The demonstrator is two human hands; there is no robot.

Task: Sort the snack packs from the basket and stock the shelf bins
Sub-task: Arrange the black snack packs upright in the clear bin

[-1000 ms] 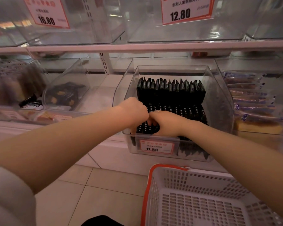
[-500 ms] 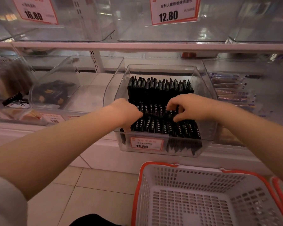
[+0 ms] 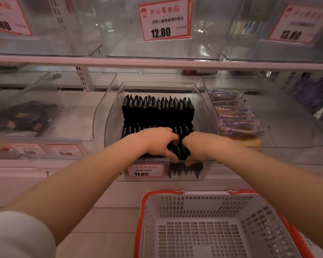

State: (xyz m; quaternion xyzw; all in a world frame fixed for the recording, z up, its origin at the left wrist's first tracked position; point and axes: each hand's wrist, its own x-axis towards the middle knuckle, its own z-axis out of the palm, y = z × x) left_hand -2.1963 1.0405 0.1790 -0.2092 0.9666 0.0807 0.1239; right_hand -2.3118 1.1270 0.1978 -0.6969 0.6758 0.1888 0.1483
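Observation:
A clear shelf bin (image 3: 206,101) at the middle of the lower shelf holds rows of black snack packs (image 3: 158,110) standing on edge. Both hands reach into its front part. My left hand (image 3: 157,141) and my right hand (image 3: 196,145) meet over the front row, fingers curled round a small bunch of black packs (image 3: 178,150) between them. The white basket (image 3: 199,200) with an orange rim stands on the floor below the bin, and I see no packs in it.
A bin with dark packs (image 3: 29,118) sits to the left, and a bin of blue-and-clear wrapped cakes (image 3: 235,116) to the right. Clear bins with price tags (image 3: 163,20) line the shelf above. A price label (image 3: 145,170) marks the middle bin's front.
My right hand has come back from the right part of the bin to the front middle and closed in against my left hand on the packs. The view has shifted slightly.

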